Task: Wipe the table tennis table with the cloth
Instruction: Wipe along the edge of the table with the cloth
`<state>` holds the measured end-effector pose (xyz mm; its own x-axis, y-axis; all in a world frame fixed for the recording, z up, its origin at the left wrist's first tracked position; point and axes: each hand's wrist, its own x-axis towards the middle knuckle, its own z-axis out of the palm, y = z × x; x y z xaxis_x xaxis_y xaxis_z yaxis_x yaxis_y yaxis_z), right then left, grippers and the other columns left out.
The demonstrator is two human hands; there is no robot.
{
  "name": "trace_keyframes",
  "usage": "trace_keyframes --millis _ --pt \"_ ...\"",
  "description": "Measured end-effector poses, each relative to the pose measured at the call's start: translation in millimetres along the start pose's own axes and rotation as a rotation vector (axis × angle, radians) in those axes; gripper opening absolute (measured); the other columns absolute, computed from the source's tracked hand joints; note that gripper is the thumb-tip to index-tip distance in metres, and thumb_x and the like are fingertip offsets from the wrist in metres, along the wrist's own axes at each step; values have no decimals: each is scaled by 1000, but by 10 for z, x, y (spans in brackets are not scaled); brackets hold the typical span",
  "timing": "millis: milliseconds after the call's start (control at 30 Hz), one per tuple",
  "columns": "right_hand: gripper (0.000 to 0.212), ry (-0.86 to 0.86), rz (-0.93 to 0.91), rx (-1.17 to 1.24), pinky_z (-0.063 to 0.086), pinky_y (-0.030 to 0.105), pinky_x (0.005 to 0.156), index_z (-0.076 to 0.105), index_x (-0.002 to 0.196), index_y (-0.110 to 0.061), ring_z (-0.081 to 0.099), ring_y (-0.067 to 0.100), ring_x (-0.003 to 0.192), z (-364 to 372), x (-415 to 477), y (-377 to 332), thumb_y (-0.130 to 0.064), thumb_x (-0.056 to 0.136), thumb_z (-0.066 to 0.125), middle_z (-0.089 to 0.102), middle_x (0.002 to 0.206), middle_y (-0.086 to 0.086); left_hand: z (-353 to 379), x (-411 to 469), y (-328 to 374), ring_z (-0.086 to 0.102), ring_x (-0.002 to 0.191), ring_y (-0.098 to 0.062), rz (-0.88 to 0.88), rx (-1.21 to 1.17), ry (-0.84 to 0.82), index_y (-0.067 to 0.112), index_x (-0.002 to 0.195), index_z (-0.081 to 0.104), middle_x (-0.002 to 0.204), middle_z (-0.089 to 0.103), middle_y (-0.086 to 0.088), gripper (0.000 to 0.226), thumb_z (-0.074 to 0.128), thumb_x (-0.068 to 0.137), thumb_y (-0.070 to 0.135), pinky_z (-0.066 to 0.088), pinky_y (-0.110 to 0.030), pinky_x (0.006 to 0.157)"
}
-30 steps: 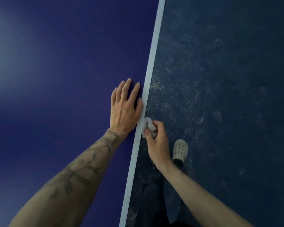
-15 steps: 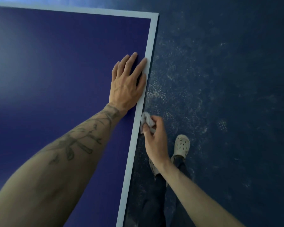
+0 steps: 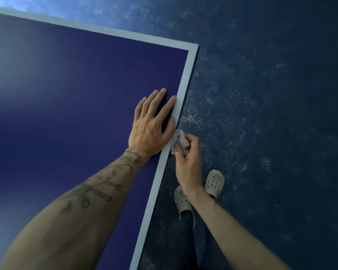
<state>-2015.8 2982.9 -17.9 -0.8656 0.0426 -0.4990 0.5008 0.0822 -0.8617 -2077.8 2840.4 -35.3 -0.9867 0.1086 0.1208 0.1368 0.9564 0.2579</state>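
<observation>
Moved nearer the table corner: right hand pinches crumpled cloth against the side edge by the white border; left hand lies flat on top just beside, fingers straight, tattooed forearm extended.

The left hand lies flat on the table, close to its side edge, and the right hand is just beside it, off the edge, pinching the cloth against that edge. The table spreads out to the left of both hands, and its corner is ahead of the left hand. The floor lies right of the right hand, and two shoes stand on it under the right wrist.
</observation>
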Motion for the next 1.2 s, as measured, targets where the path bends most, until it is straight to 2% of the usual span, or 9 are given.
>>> trace_keyframes --millis 167,267,367,567,700,800,967,1133,1200 --pt "13 43 -19 9 52 18 73 57 119 -18 63 1 85 -25 680 -234 -15 107 61 67 109 1 24 -9 -15 32 156 -28 -2 -3 18 18 156 49 166 38 -10 53 57 106 31 25 -51 127" --pt "17 87 -56 10 56 27 80 57 125 -11 67 14 95 -31 1158 -387 -14 108 59 69 115 8 44 -7 -17 31 157 -28 5 -7 10 18 157 48 167 37 -10 54 56 106 31 25 -52 127" --pt "19 50 -46 -13 57 34 84 55 126 -13 67 23 102 -41 1054 -303 -13 107 59 67 120 10 44 8 -29 28 158 -27 7 -15 1 18 159 45 168 35 -10 53 53 108 33 24 -52 127" --pt "17 -22 -2 -80 54 28 85 57 120 -19 65 13 100 -92 507 -89 -15 105 64 65 114 1 26 6 -24 27 159 -26 2 -16 -11 18 159 45 168 34 -10 54 54 107 33 25 -53 127" --pt "13 7 -15 3 57 33 82 57 119 -18 68 19 96 -88 1128 -427 -16 107 62 69 114 6 35 -15 -37 23 160 -25 -4 -12 -23 19 161 42 171 30 -9 56 53 107 34 22 -51 129" --pt "13 78 -61 -13 55 31 80 55 117 -18 65 12 91 -128 1655 -695 -14 106 61 67 107 0 47 -3 -38 22 160 -25 -3 -14 -36 19 162 39 172 27 -9 57 50 108 34 20 -51 129" --pt "14 1 -12 -1 57 25 78 55 112 -28 66 5 89 -157 1462 -644 -17 107 62 68 109 0 17 34 -10 24 160 -26 -26 -21 -48 19 162 38 172 26 -9 56 48 109 34 24 -52 128" --pt "15 36 40 -45 59 35 86 58 118 -24 69 14 97 -156 1465 -687 -15 106 62 70 112 2 -1 519 49 24 159 -27 -179 -26 -23 16 160 43 170 30 -11 54 50 108 31 24 -52 128" --pt "17 95 24 -43 58 35 83 57 115 -23 67 8 91 -151 1787 -891 -11 105 61 68 109 0 19 871 57 28 158 -28 -240 -28 -7 14 158 45 168 33 -12 53 53 107 27 24 -51 128"
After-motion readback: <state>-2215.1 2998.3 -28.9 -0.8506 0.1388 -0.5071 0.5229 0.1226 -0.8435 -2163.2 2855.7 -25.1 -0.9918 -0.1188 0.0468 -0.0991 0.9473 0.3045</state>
